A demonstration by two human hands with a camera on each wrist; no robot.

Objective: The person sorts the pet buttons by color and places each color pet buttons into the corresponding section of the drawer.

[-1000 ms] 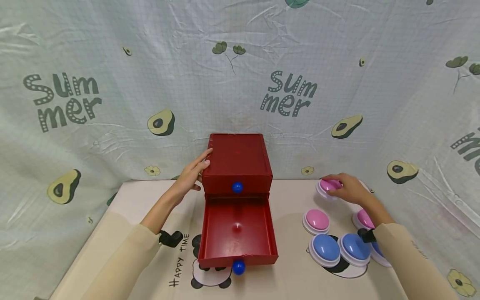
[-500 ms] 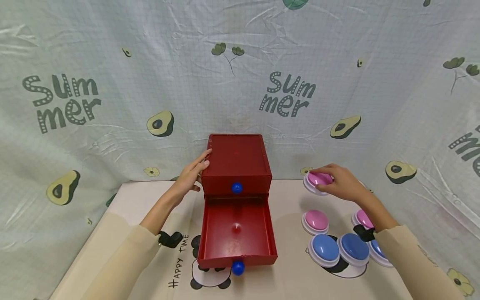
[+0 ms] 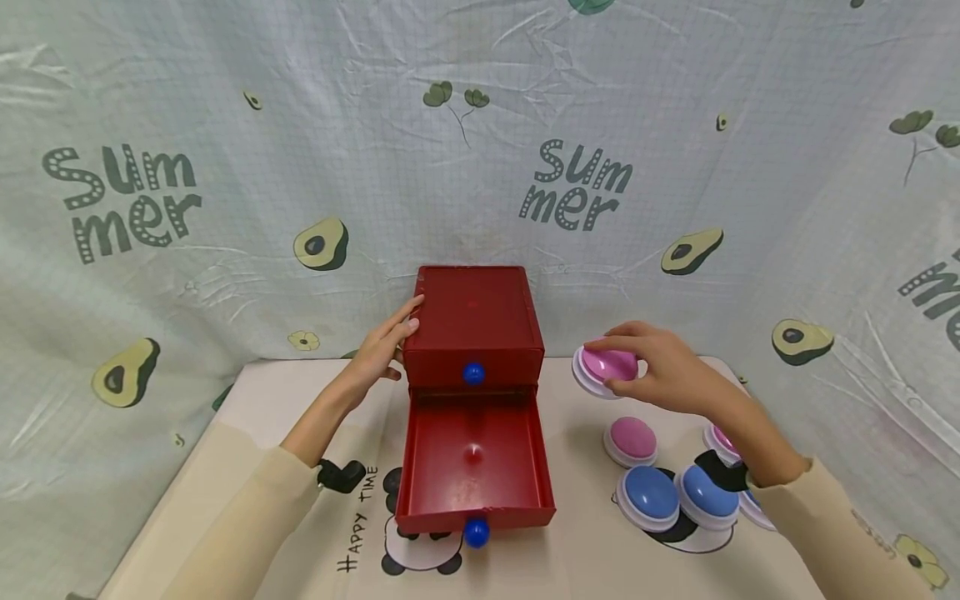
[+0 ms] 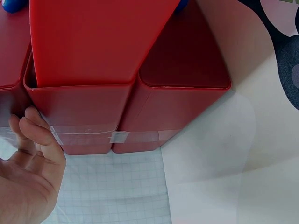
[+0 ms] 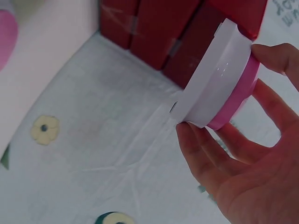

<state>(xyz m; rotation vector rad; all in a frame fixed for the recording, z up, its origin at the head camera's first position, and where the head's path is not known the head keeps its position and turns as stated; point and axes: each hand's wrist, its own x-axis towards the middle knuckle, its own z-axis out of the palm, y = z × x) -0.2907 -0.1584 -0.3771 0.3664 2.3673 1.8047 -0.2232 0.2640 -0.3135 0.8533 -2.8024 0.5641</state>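
My right hand (image 3: pixel 663 371) grips a pink push button (image 3: pixel 609 364) with a white base by its rim, raised over the table to the right of a red drawer cabinet (image 3: pixel 474 308). In the right wrist view, thumb and fingers hold the tilted button (image 5: pixel 219 79) side-on. My left hand (image 3: pixel 372 362) rests against the cabinet's left side, fingers extended, one fingertip at the top edge. Below the closed top drawer, a red drawer (image 3: pixel 474 467) with a blue knob (image 3: pixel 477 533) is pulled out, nothing inside it. The left wrist view shows it as the middle drawer (image 4: pixel 93 42).
On the table (image 3: pixel 577 550) at right, another pink button (image 3: pixel 633 439) stands behind a row of several blue buttons (image 3: pixel 649 493). One more pink button (image 3: pixel 720 442) is partly hidden by my right wrist. A printed curtain (image 3: pixel 480 208) hangs behind the cabinet.
My right hand has lifted the pink button from the table's back right and carried it left towards the cabinet. The left hand and the drawers have stayed put.
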